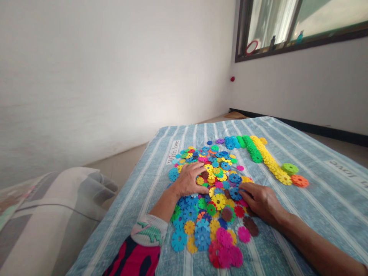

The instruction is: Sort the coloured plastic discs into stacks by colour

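Observation:
A heap of flat, notched plastic discs [219,201] in many colours lies on the striped cloth. My left hand [189,179] rests on the heap's left side, its thumb and fingers apart around yellow and brown discs. At the heap's right edge my right hand [263,201] has its fingers curled together. A blue disc [235,193] lies at those fingertips, and a pink one shows partly under them; what they pinch, if anything, is hidden. Beyond it are an overlapping row of yellow discs [270,161] and a green row [252,149].
Light green [290,168] and orange discs [299,181] lie at the yellow row's near end. Blue-grey striped cloth [324,226] covers the surface. White walls [115,69] stand behind, with a window [301,27] at upper right. Pale draped fabric [66,207] is at left.

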The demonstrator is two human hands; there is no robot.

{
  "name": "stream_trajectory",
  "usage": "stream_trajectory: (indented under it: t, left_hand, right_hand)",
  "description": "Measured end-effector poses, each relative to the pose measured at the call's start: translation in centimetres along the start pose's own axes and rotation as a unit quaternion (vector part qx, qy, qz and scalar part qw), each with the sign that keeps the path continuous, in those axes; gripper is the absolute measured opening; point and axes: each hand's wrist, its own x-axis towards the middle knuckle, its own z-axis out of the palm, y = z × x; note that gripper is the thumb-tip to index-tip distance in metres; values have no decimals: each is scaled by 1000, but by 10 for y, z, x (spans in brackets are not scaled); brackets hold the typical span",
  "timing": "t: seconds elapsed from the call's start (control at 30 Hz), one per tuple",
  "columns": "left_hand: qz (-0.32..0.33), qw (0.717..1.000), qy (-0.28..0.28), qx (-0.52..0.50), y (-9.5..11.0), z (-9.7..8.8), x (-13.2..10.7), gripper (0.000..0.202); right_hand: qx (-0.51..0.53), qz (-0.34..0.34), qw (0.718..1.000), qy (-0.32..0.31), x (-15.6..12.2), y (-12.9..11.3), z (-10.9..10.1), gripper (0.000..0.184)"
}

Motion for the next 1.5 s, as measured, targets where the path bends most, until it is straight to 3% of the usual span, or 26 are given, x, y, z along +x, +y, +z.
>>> stream_trajectory:
  t: [0.5,1.03,1.23,1.5]
  left_hand:
    - [-70,992,110,-2,-29,9,-1,38]
    - [-171,970,157,72,-33,2,-6,21]
    - [-139,973,155,103,-26,0,-4,20]
    - [-90,989,102,63,-21,2,-2,32]
  right_hand:
    - [0,1,1000,-9,0,0,-1,33]
    - [-8,-6,1000,5,-1,4,1,35]
    - [-3,2,1000,1,0,3,0,34]
    - [3,-2,1000,6,0,1,-2,34]
